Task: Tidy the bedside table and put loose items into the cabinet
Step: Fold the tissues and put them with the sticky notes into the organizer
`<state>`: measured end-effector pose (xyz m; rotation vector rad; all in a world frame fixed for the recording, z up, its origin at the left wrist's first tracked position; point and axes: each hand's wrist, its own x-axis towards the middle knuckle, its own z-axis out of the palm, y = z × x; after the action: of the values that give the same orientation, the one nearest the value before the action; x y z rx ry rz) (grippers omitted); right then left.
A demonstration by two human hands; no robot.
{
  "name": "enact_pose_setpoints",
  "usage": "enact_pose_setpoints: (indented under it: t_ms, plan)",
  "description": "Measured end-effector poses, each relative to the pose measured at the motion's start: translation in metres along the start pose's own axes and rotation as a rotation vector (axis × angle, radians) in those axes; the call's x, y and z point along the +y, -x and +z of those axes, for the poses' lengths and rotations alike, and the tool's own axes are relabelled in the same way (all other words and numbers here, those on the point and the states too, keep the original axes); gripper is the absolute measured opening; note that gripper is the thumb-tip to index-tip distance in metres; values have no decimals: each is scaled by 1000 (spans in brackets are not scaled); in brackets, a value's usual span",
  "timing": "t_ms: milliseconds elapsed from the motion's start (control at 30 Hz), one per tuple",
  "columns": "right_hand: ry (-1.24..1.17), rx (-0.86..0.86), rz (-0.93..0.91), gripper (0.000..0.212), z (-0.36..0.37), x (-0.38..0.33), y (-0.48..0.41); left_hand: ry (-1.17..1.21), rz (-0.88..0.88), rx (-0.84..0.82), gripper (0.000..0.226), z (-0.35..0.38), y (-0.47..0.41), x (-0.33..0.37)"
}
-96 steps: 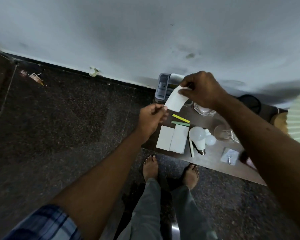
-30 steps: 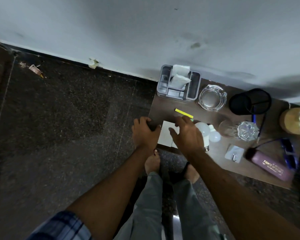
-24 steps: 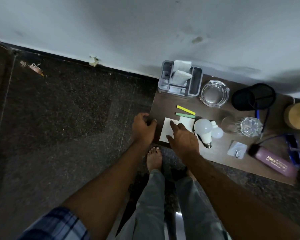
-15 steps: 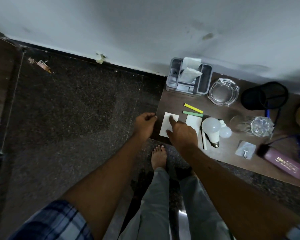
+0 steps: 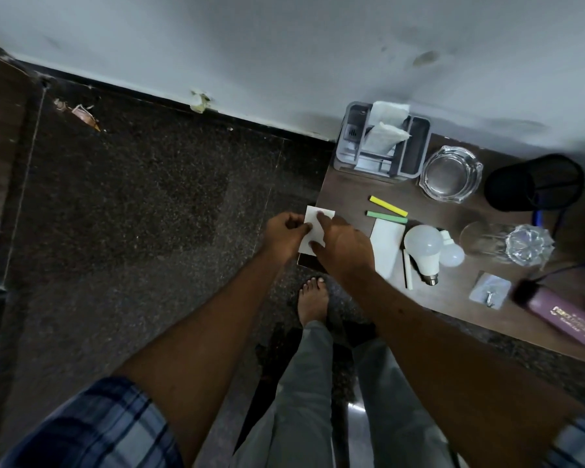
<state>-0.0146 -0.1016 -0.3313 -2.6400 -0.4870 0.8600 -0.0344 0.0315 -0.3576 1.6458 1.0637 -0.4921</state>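
Left hand [image 5: 286, 231] seemingly pinches the small white paper slip [image 5: 314, 231]; right hand [image 5: 343, 246] presses it with straight fingers.

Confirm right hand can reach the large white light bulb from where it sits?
Probably yes. The right hand rests on a white paper card at the dark wooden table corner; only another flat white card lies between it and the large white light bulb, nothing upright.

On my feed, one card [image 5: 313, 219] pokes over the table's [image 5: 351, 190] left edge, left hand [image 5: 284, 233] pinching its left side, right hand [image 5: 343, 244] on top. A second card [image 5: 385, 244] lies just right, then the big bulb [image 5: 422, 246] and small bulb [image 5: 451, 253] (touching, I think). The organizer [image 5: 419, 146] sits back-left, ashtray [image 5: 451, 173] right of it.
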Motion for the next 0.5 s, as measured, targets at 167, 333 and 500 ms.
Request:
enact_pose_setpoints:
  t_ms: [167, 333, 500]
  plan:
    - [-175, 176, -95, 55, -19, 12, 0, -63, 120, -16, 5, -7, 5, 6]
    - [-212, 97, -152, 67, -49, 24, -8, -123, 315, -152, 15, -16, 13, 18]
    - [-209, 19, -223, 46, -77, 29, -12, -185, 432, -273, 12, -13, 17, 37]
